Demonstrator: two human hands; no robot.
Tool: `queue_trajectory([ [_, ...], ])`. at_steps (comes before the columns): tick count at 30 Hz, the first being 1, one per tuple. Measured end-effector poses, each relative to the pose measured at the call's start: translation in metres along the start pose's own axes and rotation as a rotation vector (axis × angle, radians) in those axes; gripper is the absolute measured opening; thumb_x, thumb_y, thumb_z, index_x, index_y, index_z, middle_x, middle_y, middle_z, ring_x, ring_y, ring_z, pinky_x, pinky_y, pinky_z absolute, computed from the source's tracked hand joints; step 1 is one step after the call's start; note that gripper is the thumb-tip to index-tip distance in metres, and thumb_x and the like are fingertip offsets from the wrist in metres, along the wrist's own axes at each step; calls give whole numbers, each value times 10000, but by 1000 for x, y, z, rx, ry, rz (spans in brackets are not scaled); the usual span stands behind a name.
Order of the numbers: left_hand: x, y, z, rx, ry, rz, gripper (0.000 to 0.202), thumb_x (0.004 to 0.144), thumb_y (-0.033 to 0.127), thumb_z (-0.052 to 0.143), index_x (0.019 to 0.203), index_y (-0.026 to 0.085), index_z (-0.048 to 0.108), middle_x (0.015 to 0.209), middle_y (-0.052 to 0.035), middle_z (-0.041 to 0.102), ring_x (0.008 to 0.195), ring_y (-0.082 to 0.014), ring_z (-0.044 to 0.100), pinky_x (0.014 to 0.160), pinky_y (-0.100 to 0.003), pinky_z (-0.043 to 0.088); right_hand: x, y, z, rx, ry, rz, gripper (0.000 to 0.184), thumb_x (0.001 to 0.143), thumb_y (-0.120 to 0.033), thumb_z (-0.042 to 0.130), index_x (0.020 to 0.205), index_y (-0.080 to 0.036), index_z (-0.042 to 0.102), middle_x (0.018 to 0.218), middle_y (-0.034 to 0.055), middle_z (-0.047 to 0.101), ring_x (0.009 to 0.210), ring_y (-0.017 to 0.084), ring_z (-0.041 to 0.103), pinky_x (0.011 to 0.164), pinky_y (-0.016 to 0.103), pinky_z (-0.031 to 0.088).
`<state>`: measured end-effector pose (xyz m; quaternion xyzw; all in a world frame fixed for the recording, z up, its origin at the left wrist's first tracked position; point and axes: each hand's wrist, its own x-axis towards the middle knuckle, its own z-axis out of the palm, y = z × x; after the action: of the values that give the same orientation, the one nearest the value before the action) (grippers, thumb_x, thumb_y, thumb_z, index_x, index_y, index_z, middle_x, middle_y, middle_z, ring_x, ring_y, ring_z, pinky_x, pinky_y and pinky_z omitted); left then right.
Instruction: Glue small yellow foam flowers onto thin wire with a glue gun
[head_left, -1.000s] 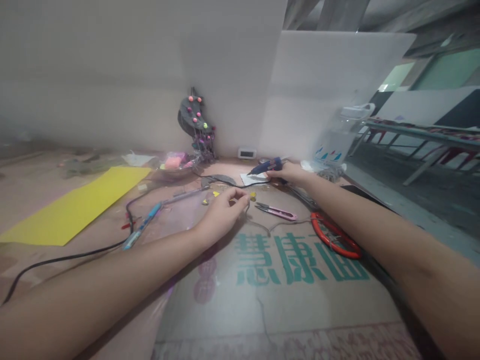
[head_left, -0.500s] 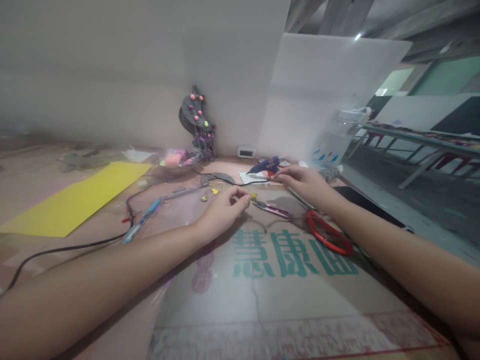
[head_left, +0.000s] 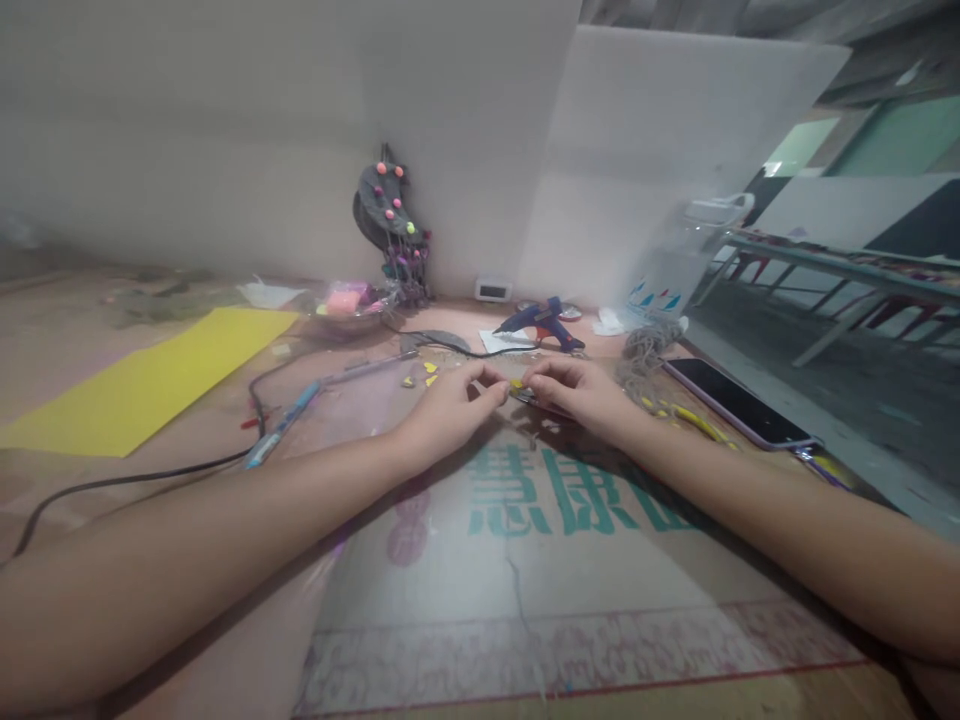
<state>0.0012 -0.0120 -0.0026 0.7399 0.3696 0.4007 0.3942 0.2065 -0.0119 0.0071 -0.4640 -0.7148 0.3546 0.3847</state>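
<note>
My left hand (head_left: 454,412) is closed in a pinch, thumb against forefinger, at a small yellow piece (head_left: 516,385). On the other side of that piece, my right hand (head_left: 581,397) curls in with its fingertips also closed at it. The piece is tiny, and its exact shape does not show. Below the right fingers lie metal snips (head_left: 529,398), mostly covered by the hand. Just behind the hands, a blue glue gun (head_left: 541,320) rests near a white paper piece (head_left: 506,340). Small yellow cutouts (head_left: 430,373) lie left of the left hand.
A yellow sheet (head_left: 157,385) and a blue pen (head_left: 283,425) lie left, near a black cable (head_left: 142,494). Grey yarn (head_left: 646,345), a phone (head_left: 739,402) and a bottle (head_left: 671,260) are right. A beaded crescent ornament (head_left: 384,210) leans on the wall above a bowl (head_left: 352,308).
My right hand has come away from the glue gun and moved left to meet my left hand at the yellow piece. My right forearm now hides the red-handled tool.
</note>
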Motion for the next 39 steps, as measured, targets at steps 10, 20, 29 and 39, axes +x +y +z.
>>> queue_trajectory([
  [10,-1,2,1,47,-22,-7,176,879,348,550,833,184,596,655,19,582,580,-116,533,554,-220,390,3,0,-2,-22,245,-135,377,909,-544,498,718,-222,454,613,-34,462,595,124,445,616,268,394],
  [20,0,-2,0,51,-16,-10,193,878,366,551,834,181,589,623,25,568,561,-116,528,548,-225,385,23,29,-22,364,646,-78,332,875,-491,539,700,-235,419,630,-22,506,557,124,471,578,269,437],
  [29,1,-3,-1,3,3,-4,213,881,375,553,848,169,595,689,13,592,579,-103,518,556,-220,390,11,11,-8,-4,281,-74,206,793,-388,669,830,-186,652,763,17,648,713,150,591,719,302,483],
  [39,2,0,0,-200,5,-107,194,886,365,564,893,172,558,643,43,534,479,-68,510,453,-185,376,-1,-6,9,-221,43,-105,201,802,-355,664,890,-184,723,874,42,718,786,174,641,736,306,494],
])
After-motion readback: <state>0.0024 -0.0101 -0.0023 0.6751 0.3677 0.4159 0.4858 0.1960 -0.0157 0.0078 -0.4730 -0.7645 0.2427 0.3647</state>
